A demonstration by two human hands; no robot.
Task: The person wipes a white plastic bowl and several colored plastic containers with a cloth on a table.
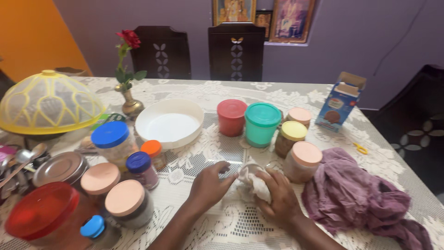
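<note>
Both hands [245,187] curled around cloth [253,181]

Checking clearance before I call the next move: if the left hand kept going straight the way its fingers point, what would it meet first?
The left hand points up-right; it would first meet the white cloth bunched under the right hand, which its fingertips seem almost to touch already.

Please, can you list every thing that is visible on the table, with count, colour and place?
White cloth: 1, white, under both hands.
Clear jars with peach lids: 4, two left front, two right.
Teal plastic container: 1, centre.
Red plastic container: 1, beside teal.
White round bowl: 1, centre left.
Yellow mesh food cover: 1, far left.
Purple cloth: 1, right.
Blue carton: 1, far right.
Left hand: on cloth.
Right hand: on cloth.
</note>
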